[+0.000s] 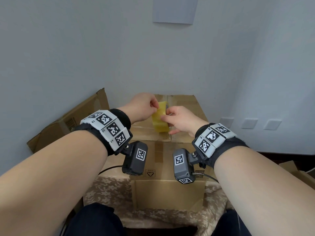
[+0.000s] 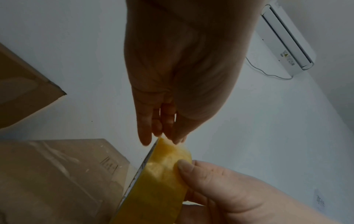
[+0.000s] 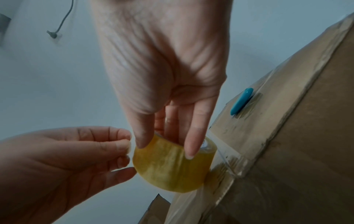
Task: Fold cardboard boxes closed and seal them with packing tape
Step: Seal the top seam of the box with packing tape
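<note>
The closed cardboard box [image 1: 180, 114] fills the centre of the head view, its top flaps folded flat with old clear tape along the seam; it looks stiff and light enough to stay put without being held, and its flat top should take the press of a strip well. A second, flattened box [image 1: 71, 121] leans against the wall at the left of the frame. Above the near edge of the closed box, at the middle of the frame, both hands meet on the tape roll [image 1: 160, 119], a yellowish, translucent ring held on edge just over the cardboard. The right hand [image 1: 182, 120] grips it with thumb and a finger curled over the outer face and other fingers tucked through the core, which is the firm place to hold: the wound tape is smooth and slippery outside, rigid at the core. The left hand [image 1: 143, 106] has its thumb and fingertips pressed together at the top of the roll, pinching at the tape's loose end, though the film is too thin and clear to show whether it has lifted. That end will likely be limp, sticky and prone to folding on itself. A small blue object [image 3: 241, 101] lies on the box top in the right wrist view.
</note>
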